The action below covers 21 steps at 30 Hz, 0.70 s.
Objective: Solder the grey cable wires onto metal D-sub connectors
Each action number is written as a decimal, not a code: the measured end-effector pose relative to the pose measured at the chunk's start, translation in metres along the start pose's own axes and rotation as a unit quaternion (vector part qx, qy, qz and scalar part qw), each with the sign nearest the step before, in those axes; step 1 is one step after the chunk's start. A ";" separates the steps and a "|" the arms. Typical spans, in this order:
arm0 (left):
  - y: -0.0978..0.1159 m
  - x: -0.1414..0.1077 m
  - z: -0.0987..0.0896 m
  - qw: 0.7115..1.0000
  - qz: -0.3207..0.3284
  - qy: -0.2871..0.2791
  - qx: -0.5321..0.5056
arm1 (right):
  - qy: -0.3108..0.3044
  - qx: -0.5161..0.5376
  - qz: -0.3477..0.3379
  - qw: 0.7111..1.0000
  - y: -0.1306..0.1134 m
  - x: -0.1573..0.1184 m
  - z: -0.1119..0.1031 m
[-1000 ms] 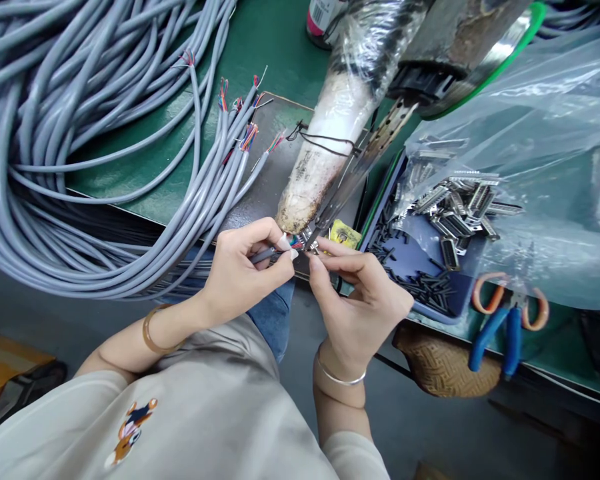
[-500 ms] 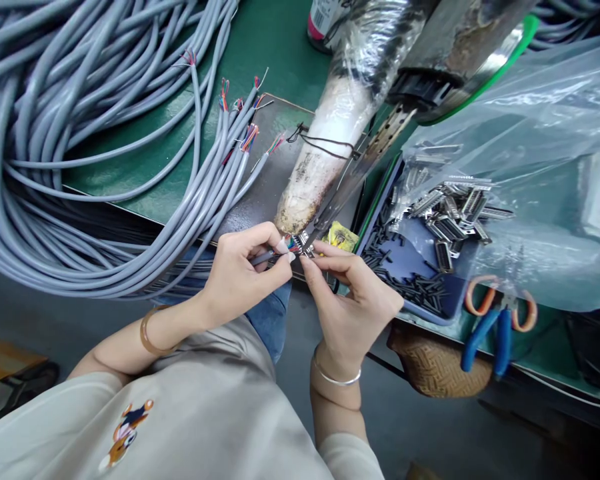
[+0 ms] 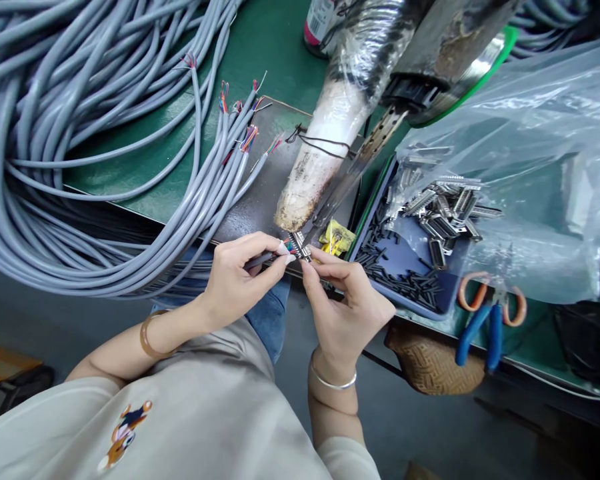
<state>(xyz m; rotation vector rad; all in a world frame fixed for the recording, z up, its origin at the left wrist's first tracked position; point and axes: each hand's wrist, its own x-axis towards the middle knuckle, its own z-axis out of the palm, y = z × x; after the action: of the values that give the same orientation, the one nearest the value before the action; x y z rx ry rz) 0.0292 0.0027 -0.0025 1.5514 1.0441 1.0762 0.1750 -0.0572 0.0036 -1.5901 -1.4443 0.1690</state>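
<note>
My left hand (image 3: 247,273) pinches the end of a grey cable (image 3: 260,261), its thin coloured wires (image 3: 290,246) fanned out past the fingertips. Thumb and fingers of my right hand (image 3: 345,293) grip a small metal multi-pin connector (image 3: 300,245) by its lower end. The wires meet the connector's pin side; which pins they touch is too small to tell. Just above the connector is the dark tip of a soldering iron (image 3: 325,210), mounted in a stand. Left of it, a white plastic-wrapped tube (image 3: 315,153) ends close over my hands.
Bundled grey cables (image 3: 25,167) fill the left, stripped ends on a dark plate (image 3: 265,180). At right, a blue tray (image 3: 405,257) holds black sleeves and connectors (image 3: 445,213) in a plastic bag (image 3: 535,167). Cutters (image 3: 495,320) lie beside a yellow sponge (image 3: 337,238).
The connector and both hands stay together at nearly the same spot, shifted slightly. The iron's tip now sits a little further from the connector's pins. The view has turned slightly.
</note>
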 end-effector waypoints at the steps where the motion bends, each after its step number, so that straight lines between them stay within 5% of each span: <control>1: 0.000 0.000 0.000 1.000 -0.011 -0.003 -0.005 | -0.001 0.005 0.004 1.000 0.000 -0.002 0.000; 5: 0.004 0.002 -0.003 0.992 -0.100 -0.043 -0.056 | 0.040 0.045 0.010 0.998 0.005 -0.008 -0.002; 10: 0.007 0.010 -0.008 0.973 -0.162 -0.067 -0.152 | 0.240 0.109 -0.061 0.963 0.004 -0.010 -0.006; 17: 0.008 0.016 -0.008 0.965 -0.180 -0.070 -0.180 | 0.033 0.007 -0.046 0.998 0.003 -0.009 0.001; 21: 0.009 0.018 -0.003 0.983 -0.127 -0.035 -0.125 | 0.014 -0.004 -0.066 0.998 0.007 -0.001 0.007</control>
<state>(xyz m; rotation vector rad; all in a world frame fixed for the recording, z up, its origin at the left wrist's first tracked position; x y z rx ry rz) 0.0317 0.0185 0.0100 1.2112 0.9875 0.9311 0.1752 -0.0535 -0.0059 -1.4913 -1.5239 0.0632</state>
